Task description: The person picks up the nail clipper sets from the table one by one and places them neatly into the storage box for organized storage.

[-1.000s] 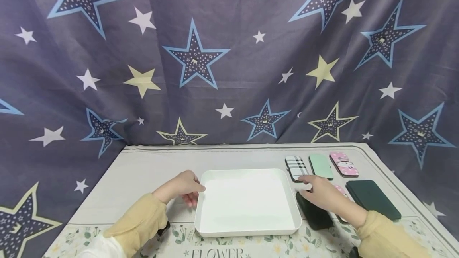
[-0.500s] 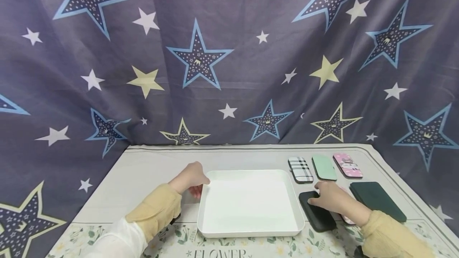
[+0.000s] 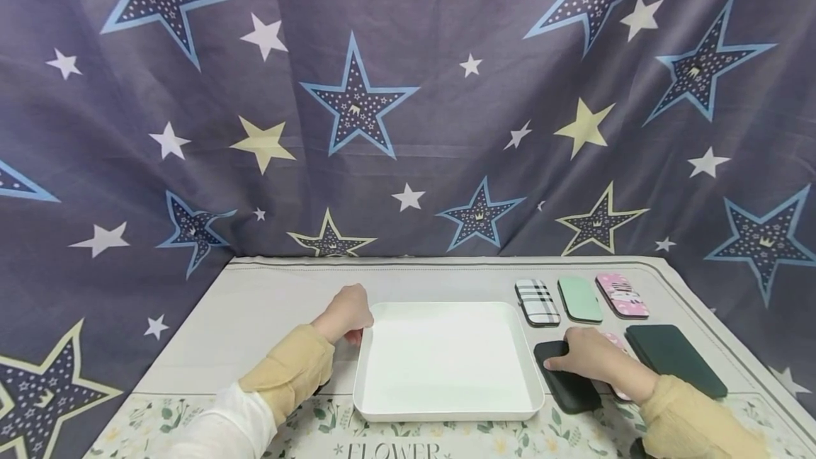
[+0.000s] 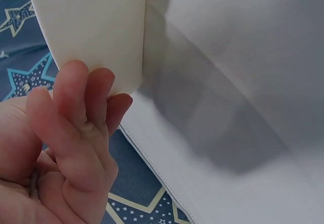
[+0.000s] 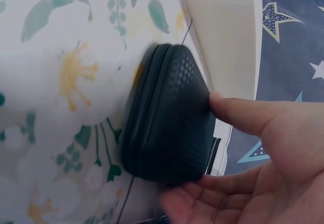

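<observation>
A shallow white tray (image 3: 446,363) sits in the middle of the table. My left hand (image 3: 347,314) holds its left rim near the far corner; in the left wrist view, the fingertips of this hand (image 4: 76,138) press against the tray's outer wall (image 4: 96,26). To the right of the tray lies a black case (image 3: 570,389) with rounded corners. My right hand (image 3: 593,356) grips it from above. Seen from the right wrist, the thumb is on one side of the textured case (image 5: 177,117) and the fingers bend around its other side.
Behind the black case lie a plaid case (image 3: 538,302), a mint green case (image 3: 580,299) and a pink patterned case (image 3: 622,296). Another pink case (image 3: 617,341) is partly hidden by my right hand. A dark green flat case (image 3: 676,360) lies farther right. A star-patterned curtain (image 3: 408,126) hangs behind.
My left hand has slid away from me along the tray's left rim. My right hand has moved off the plaid case and taken hold of the black case. The view has shifted slightly.
</observation>
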Demonstrator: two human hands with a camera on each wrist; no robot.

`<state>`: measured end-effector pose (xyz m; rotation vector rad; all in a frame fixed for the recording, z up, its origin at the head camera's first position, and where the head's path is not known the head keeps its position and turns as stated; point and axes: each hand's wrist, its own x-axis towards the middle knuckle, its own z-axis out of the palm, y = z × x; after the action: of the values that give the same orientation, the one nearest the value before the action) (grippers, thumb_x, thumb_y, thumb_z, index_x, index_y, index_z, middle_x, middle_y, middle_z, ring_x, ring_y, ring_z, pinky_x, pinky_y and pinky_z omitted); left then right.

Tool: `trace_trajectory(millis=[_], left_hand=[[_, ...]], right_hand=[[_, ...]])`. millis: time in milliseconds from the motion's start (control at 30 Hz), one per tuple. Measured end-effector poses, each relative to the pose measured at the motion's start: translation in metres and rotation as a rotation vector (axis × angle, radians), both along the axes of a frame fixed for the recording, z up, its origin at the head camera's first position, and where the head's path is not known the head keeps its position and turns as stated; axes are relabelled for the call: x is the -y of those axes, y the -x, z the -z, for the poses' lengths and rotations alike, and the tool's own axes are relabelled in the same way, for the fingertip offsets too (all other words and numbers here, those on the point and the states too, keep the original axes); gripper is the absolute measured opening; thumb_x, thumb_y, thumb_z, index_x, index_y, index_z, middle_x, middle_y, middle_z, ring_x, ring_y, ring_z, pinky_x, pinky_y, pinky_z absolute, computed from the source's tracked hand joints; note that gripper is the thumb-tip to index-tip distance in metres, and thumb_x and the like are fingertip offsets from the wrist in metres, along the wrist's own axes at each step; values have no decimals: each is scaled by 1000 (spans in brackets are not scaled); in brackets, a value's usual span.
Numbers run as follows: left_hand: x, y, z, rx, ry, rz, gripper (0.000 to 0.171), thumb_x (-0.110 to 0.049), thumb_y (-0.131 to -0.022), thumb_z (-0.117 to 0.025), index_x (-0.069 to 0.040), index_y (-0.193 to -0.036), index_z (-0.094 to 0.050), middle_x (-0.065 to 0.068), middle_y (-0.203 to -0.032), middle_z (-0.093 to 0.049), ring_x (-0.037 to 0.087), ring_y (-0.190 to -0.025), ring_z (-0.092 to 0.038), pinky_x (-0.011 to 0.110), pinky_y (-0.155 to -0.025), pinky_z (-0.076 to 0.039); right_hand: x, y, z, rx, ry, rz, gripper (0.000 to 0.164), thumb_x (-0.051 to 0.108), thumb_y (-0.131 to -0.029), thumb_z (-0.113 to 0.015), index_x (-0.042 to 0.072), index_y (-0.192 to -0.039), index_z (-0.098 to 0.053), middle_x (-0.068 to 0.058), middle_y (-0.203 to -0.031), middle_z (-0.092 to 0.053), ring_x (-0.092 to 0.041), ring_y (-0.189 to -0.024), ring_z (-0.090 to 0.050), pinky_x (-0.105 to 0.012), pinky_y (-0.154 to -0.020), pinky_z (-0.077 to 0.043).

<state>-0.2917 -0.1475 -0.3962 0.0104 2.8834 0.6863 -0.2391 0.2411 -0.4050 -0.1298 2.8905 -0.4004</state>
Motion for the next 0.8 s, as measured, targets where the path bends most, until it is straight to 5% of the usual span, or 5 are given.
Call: trace_trajectory(millis=[367, 600, 800], left_hand=[[0, 2, 2, 0, 27, 3, 4, 6, -72, -60, 9, -72, -60, 7, -43, -57, 10, -30, -50, 20, -35, -47], [-1, 3, 1, -2, 45, 3, 3, 6, -72, -60, 9, -71, -60, 7, -42, -56, 10, -29, -49, 19, -34, -46], [-1, 2, 1, 1, 29, 3, 4, 6, -72, -59, 8, -70, -60, 7, -43, -57, 9, -29, -49, 19, -34, -46]], right_hand=[[-9, 4, 7, 33, 121, 18, 66, 44, -69, -78, -12, -98, -57, -8, -73, -57, -18, -61, -55, -29, -50, -47], [-9, 5, 7, 54, 173, 44, 69, 43, -71, -77, -15, -100, -52, -10, -76, -56, -20, -66, -53, -29, -55, -46], [-11, 5, 8, 85, 280, 79, 56, 31, -77, -74, -14, -101, -51, -11, -80, -57, -19, -70, -54, -29, -58, -47]])
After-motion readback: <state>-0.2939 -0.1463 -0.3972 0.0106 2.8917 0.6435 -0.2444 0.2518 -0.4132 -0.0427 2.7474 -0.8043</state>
